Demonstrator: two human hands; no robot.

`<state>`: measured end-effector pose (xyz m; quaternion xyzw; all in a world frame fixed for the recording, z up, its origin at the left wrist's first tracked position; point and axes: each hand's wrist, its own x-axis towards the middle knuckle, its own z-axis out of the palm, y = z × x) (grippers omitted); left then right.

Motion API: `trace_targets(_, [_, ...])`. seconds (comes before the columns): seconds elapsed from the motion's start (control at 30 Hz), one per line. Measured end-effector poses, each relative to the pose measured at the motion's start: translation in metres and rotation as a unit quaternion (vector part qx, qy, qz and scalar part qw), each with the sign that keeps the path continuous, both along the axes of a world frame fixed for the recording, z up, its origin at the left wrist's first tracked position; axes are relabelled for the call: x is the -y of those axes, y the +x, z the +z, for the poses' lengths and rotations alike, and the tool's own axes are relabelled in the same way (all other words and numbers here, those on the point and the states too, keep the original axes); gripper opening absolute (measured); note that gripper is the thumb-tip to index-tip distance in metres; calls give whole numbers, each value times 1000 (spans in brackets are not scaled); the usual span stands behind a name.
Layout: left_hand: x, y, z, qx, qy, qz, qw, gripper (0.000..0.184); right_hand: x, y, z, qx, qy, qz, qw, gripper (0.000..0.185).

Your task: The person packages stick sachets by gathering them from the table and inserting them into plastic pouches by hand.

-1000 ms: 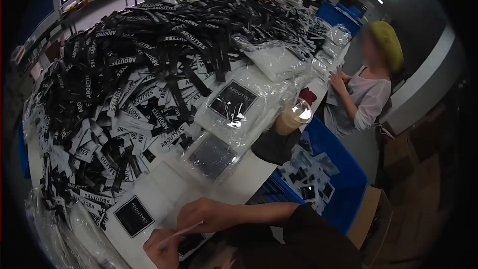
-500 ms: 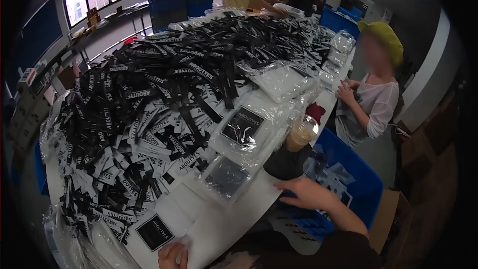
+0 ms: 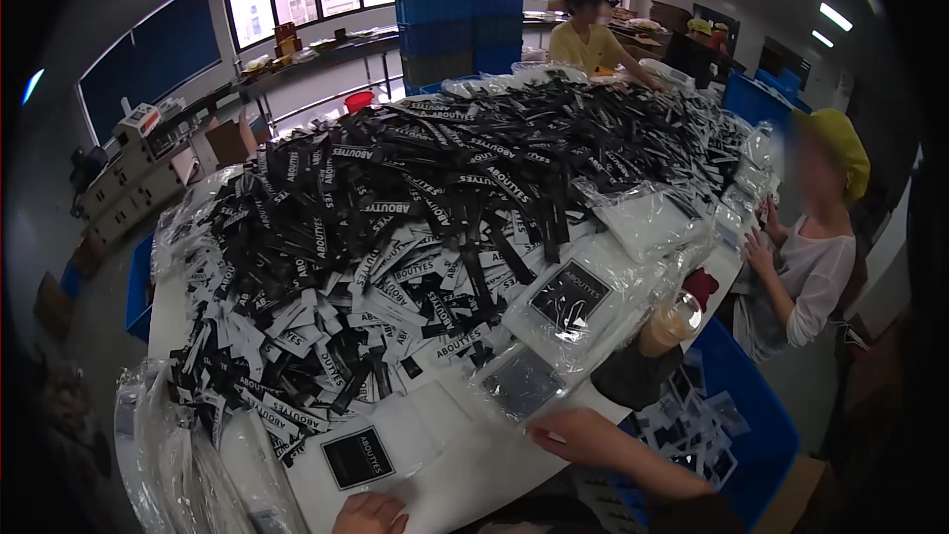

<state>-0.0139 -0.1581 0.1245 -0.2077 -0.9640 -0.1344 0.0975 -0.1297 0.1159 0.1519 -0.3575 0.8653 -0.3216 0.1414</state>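
Note:
My left hand (image 3: 371, 513) is at the bottom edge of the view, fingers loosely bent over the near edge of a white packet. That white packet (image 3: 400, 425) lies flat on the table and carries a black square label (image 3: 357, 458) reading ABOUTYES. My right hand (image 3: 578, 437) is over the table's near edge, fingers stretched leftward with nothing visible in them. Just beyond it lies a clear plastic-wrapped packet with a grey panel (image 3: 522, 386). Farther back is a stack of clear-wrapped white packets (image 3: 554, 321), the top one with a black square label.
A large heap of black and white printed strips (image 3: 395, 198) covers the table. A drink cup (image 3: 670, 324) stands on a dark cloth (image 3: 629, 376) near a blue bin (image 3: 766, 435) of small cards. Clear plastic bags (image 3: 178, 455) lie left. A co-worker (image 3: 811, 247) stands right; another (image 3: 593, 44) stands behind.
The view has swung left and up, so the scene sits lower and further right. My right hand has moved from beside the bin to over the table edge, its fingers less spread.

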Motion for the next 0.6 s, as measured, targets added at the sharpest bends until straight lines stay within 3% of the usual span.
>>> trace_targets(0.07, [-3, 6, -9, 3, -25, -11, 1000, 31, 45, -31, 5, -108, -13, 113, 988, 22])
trace_targets(0.13, [-4, 4, -14, 2, -54, -29, 998, 33, 93, -72, -1, -164, -36, 120, 978, 21])
trace_targets(0.17, [-10, 3, -15, -1, -67, -40, 997, 33, 119, -98, -18, -212, -61, 82, 972, 21])
trace_targets(0.23, [-25, -23, -29, 3, -23, -25, 999, 38, 166, -129, -7, -204, 31, -29, 978, 19])
trace_targets(0.3, [-46, -34, -27, 15, 13, -13, 1000, 42, 203, -157, -40, -253, 46, -68, 964, 18])
trace_targets(0.4, [-54, -42, -15, -90, 186, 129, 970, 34, 236, -165, -56, -367, 28, -67, 927, 22])
trace_targets(0.43, [-43, -44, -17, -94, 182, 132, 970, 34, 245, -169, -56, -377, 0, -49, 925, 27])
trace_targets(0.53, [5, -46, -40, -117, 117, 302, 939, 41, 267, -183, -63, -418, -32, -61, 906, 43])
trace_targets(0.6, [14, -33, -61, -129, 76, 303, 941, 42, 271, -198, -60, -462, 90, -49, 881, 47])
